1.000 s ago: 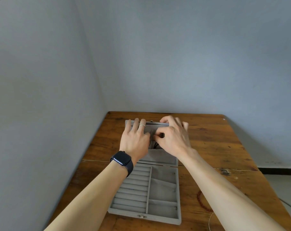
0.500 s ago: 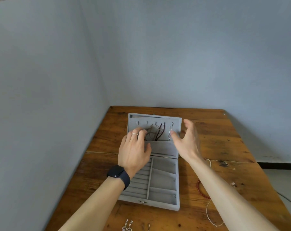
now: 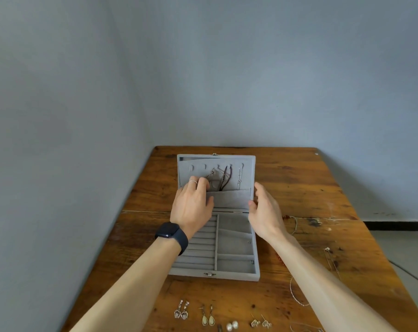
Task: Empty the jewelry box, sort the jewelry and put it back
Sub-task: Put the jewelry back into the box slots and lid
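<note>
A grey velvet jewelry box (image 3: 236, 275) lies open flat on the wooden table (image 3: 299, 188). Its lid (image 3: 247, 164) lies at the far side, with several necklaces (image 3: 223, 178) hanging from hooks above a fabric pocket. My left hand (image 3: 192, 203), with a ring and a dark watch, rests on the lid's left part, fingertips curled at a dark necklace. My right hand (image 3: 265, 212) is beside the lid's right edge, fingers relaxed, thumb touching the rim. The tray's compartments that show hold nothing.
Several pairs of earrings (image 3: 208, 316) lie in a row at the table's near edge. Thin chains (image 3: 296, 293) and a red bead bracelet (image 3: 278, 258) lie right of the box. Grey walls meet behind and to the left of the table.
Both hands have drawn back from the top of the lid, uncovering the hung necklaces. My right hand has moved out to the lid's right edge. The view has tilted down, showing the earrings.
</note>
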Tool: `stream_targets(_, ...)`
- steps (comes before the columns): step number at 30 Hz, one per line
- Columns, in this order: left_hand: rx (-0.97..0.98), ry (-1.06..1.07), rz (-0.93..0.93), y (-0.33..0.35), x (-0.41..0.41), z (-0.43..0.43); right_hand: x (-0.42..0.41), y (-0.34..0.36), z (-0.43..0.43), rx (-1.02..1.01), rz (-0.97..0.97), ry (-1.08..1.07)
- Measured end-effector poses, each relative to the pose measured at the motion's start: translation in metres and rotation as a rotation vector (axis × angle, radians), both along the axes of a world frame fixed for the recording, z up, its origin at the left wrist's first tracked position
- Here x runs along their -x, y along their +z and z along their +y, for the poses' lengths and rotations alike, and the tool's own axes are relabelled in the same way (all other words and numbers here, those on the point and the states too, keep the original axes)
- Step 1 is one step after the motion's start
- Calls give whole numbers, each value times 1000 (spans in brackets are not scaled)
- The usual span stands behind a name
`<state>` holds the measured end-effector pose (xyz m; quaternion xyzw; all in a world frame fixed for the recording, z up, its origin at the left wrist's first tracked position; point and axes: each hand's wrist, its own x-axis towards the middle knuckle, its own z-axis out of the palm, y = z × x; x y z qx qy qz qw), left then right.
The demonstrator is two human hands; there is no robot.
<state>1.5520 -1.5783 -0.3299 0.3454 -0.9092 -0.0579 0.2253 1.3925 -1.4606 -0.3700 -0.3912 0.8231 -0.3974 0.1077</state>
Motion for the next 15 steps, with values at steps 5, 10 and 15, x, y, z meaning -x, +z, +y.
stream_targets(5, -132, -43, -35, 10, 4, -2, -4, -6, 4, 19, 47, 4)
stream_targets(10, -4, -27, -26, 13, 1, -4, 0, -8, 7, 17, 75, 27)
stream_targets(15, 411, -136, -157, 9, 9, -2, -3, -11, 6, 22, 98, -10)
